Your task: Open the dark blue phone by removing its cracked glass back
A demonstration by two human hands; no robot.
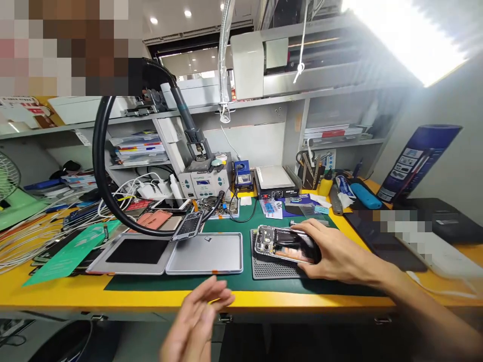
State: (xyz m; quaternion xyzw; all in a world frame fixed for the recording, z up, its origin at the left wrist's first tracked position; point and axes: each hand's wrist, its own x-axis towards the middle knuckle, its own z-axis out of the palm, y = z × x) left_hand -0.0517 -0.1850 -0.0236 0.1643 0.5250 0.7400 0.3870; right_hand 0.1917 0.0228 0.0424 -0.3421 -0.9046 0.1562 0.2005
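My right hand grips a smartphone from its right end, thumb on the near edge and fingers over the far one. The phone's inner parts show at its left end, and a dark shiny surface covers the rest. It is over a grey perforated mat, slightly tilted; whether it touches the mat I cannot tell. Low in front of the table edge, my left hand is open with loosely bent fingers and nothing visible in it. Left of the mat lies a shallow grey tray with a tiny dark part inside.
A black hose loops over the left side. Behind stand a soldering station and a flat heating plate. A grey phone frame rests above the tray. Tubes and a yellow bottle stand at right. White cables crowd the left.
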